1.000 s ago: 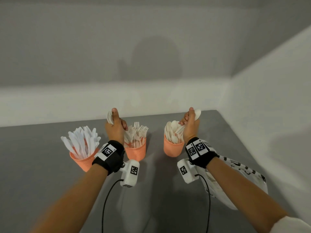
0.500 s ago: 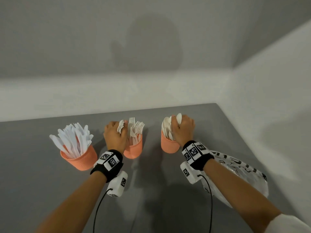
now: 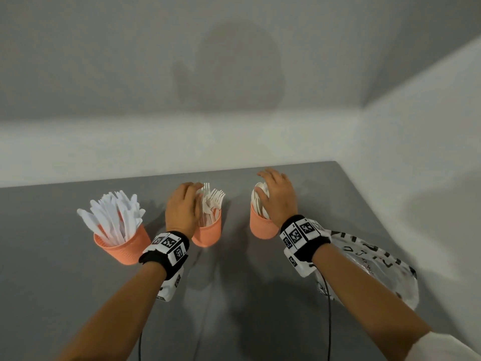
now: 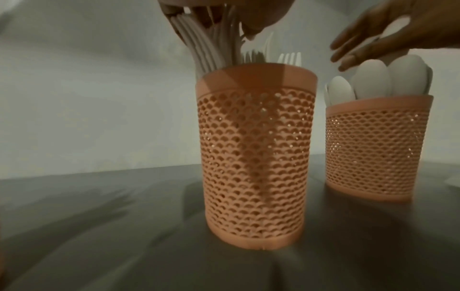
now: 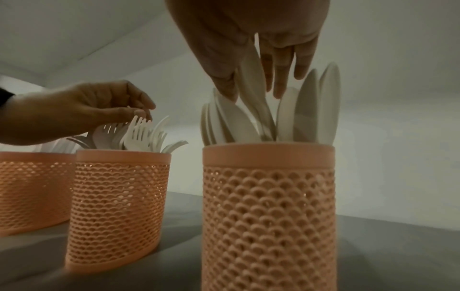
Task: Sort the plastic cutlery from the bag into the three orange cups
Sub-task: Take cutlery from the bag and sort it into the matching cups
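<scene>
Three orange mesh cups stand in a row on the grey table [image 3: 78,295]. The left cup [image 3: 122,243] holds white knives, the middle cup [image 3: 208,230] forks, the right cup [image 3: 261,227] spoons. My left hand [image 3: 182,207] hovers over the fork cup [image 4: 256,157], fingers loosened, fingertips touching the fork tops [image 5: 139,126]. My right hand [image 3: 277,196] is spread above the spoon cup [image 5: 268,216], its straight fingers [image 5: 278,78] pointing down among the spoon bowls [image 5: 251,82]. Neither hand grips anything. The printed plastic bag [image 3: 377,269] lies under my right forearm; its contents are hidden.
White walls close off the table at the back and right, and the bag lies near the right edge. Bare grey tabletop stretches in front of the cups and to the left of the knife cup [image 5: 32,187]. Cables trail from both wrist cameras.
Both hands came down from above the cups, the left with forks, the right with a spoon. Both have let go, and their fingers are now spread over the cups.
</scene>
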Demonstrator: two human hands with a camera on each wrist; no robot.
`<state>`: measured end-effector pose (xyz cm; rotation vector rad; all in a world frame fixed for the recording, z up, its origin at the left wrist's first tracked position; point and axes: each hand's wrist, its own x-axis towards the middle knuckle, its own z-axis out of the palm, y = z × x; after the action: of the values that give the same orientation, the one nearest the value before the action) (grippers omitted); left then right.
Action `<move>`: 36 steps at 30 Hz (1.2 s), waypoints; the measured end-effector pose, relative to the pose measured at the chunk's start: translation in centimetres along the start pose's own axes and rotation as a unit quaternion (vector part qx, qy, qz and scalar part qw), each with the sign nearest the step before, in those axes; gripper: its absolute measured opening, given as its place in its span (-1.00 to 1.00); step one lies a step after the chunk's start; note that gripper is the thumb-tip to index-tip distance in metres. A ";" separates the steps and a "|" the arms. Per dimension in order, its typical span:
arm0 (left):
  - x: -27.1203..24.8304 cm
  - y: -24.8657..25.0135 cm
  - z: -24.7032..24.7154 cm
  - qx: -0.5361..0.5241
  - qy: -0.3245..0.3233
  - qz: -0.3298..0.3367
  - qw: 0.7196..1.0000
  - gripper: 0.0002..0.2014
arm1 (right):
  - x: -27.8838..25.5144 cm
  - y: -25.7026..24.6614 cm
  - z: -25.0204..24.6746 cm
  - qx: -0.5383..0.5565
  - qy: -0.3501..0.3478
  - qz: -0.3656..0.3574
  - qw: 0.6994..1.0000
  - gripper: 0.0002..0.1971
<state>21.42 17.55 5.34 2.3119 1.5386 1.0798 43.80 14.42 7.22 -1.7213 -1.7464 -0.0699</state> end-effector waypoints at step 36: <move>-2.3 14.8 -0.2 -0.257 -0.169 -0.024 0.951 -0.71 | -6.1 1.7 -12.8 0.003 -0.335 0.242 0.910 -0.69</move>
<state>31.71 8.75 11.72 1.9577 1.0283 0.8798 50.05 3.21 13.39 -2.2926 -1.6736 0.8354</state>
